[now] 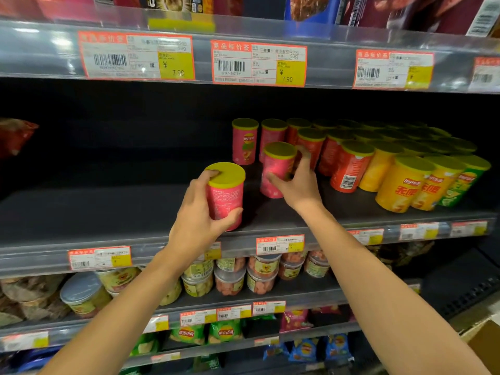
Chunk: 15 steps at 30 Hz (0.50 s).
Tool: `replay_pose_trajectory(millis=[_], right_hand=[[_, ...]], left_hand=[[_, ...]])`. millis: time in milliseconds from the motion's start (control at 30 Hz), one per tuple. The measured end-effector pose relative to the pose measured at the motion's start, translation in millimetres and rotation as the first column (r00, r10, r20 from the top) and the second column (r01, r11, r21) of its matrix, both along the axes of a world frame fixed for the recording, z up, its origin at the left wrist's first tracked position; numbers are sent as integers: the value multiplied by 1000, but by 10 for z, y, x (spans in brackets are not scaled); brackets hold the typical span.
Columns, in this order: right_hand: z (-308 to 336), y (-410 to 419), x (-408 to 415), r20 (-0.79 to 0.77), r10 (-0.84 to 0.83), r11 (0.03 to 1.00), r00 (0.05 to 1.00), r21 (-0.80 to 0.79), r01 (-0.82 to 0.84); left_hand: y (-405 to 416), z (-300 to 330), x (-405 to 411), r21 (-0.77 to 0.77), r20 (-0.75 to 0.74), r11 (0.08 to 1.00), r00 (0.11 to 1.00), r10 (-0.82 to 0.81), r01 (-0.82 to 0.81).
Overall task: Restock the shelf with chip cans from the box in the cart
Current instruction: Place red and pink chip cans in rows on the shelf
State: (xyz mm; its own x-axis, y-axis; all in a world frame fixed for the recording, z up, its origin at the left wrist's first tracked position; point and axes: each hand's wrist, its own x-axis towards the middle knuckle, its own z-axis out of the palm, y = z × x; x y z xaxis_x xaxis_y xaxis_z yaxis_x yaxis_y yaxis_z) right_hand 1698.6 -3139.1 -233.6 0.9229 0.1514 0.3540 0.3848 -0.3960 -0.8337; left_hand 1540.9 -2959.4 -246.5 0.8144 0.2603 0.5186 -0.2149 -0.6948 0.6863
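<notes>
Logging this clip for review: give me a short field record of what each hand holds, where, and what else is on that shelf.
left hand: left hand grips a pink can at the shelf front edge
right hand: right hand holds a second pink can, tilted, further back
already shelved: two pink cans upright at the back; red cans, yellow cans and a green can to the right
shelf left part: bare

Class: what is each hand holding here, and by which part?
Left hand grips a pink yellow-lidded chip can round its side, fingertips on the lid. Right hand grips another pink can round its side.
</notes>
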Motion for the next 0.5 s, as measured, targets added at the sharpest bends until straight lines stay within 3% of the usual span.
replay_pose_trajectory(millis=[200,333,500], right_hand=[[71,79,196,85,-123,990,989,-61,128],[41,161,277,165,-234,946,958,-190,264],[95,260,345,152,-257,897,954,-330,294]], left_hand=[[-7,6,7,0,-3,1000,1000,-1,1],[5,-6,-1,-9,-8,1000,1000,-4,4],[27,-7,11,1,-3,1000,1000,-5,5]])
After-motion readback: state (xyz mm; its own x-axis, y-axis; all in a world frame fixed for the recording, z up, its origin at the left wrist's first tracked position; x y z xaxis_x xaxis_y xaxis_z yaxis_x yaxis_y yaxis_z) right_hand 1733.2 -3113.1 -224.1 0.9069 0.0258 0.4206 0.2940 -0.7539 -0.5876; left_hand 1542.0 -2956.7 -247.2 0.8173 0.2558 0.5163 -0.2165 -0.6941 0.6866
